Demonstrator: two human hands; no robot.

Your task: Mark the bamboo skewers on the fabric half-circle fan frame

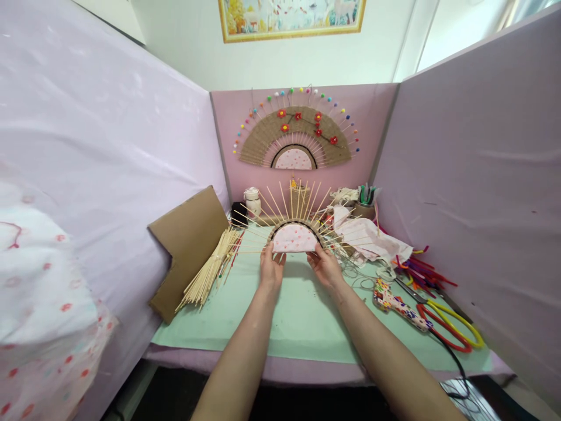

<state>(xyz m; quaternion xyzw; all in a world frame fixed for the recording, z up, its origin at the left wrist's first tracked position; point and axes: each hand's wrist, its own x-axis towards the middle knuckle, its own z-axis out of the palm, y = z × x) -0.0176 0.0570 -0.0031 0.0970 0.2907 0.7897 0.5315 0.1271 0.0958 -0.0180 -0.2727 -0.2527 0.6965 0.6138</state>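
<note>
Both hands hold up a half-round piece (294,238) covered in pink-dotted white cloth, with a dark braided edge and thin wooden sticks fanning out from its curved rim. My left hand (272,268) grips its lower left corner, thumb in front. At the lower right corner, my right hand (325,266) pinches it the same way. The straight edge faces me, and the sticks point up and outward. Behind it, on the pink panel, hangs a larger fan (302,126) of brown woven material with red flowers and coloured pompoms at its stick tips.
Left on the green table cover (307,333) lie a stick bundle (210,269) and cardboard (188,245). To the right are a patterned glue gun (401,307) with a cord, scissors (451,324), pipe cleaners (423,272) and cloth (372,237). A white jar (252,203) stands behind.
</note>
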